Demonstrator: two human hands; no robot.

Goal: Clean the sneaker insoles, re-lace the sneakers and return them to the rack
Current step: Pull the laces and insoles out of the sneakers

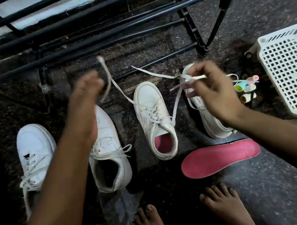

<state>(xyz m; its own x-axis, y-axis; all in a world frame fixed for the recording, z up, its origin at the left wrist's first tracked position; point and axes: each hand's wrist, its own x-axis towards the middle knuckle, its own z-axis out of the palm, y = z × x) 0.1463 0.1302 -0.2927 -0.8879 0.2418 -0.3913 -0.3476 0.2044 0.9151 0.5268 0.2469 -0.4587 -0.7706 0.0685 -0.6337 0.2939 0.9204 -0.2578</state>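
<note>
Sneaker (154, 119) under work: the white one at centre, standing on the floor between the other white sneakers, just near of the rack (90, 29), toe pointing far. A pink insole shows inside it, and its lace (118, 89) is threaded through the lower eyelets with both ends drawn up and out.

Left hand (85, 103): fingers curled beside the left lace end. Motion blur hides the exact grip. Right hand (213, 91): thumb and fingertips pinch the right lace end.

Procedure for this step:
1. Pull both ends to equal length before crossing.
2. Keep the lace flat, not twisted, at each eyelet.
3. Tension each row evenly, toe to collar.

A second pink insole (220, 157) lies loose at near right. Judged pending: refit it in the far-right sneaker (210, 123).
</note>
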